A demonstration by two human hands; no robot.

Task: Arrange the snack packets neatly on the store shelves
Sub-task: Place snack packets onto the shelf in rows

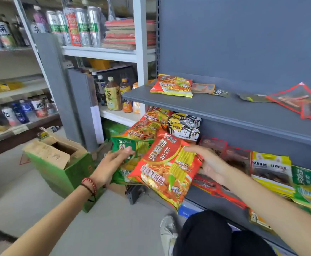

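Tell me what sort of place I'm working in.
Probably a small grocery store: grey metal shelves holding instant noodle packets, racks of bottled tea and drink cans, and an opened green carton on the floor.

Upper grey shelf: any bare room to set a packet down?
Yes: the front strip of the upper shelf, before the red noodle packet and the dark sachets, up to the red-edged pouches. Lower shelf is crowded with packets.

The upper grey shelf (225, 108) carries a red noodle packet (171, 85) at its left end and flat pouches (202, 88) farther right. The lower shelf (199, 192) holds overlapping snack packets (271, 169). A green carton (64, 170) stands on the floor (114, 228).
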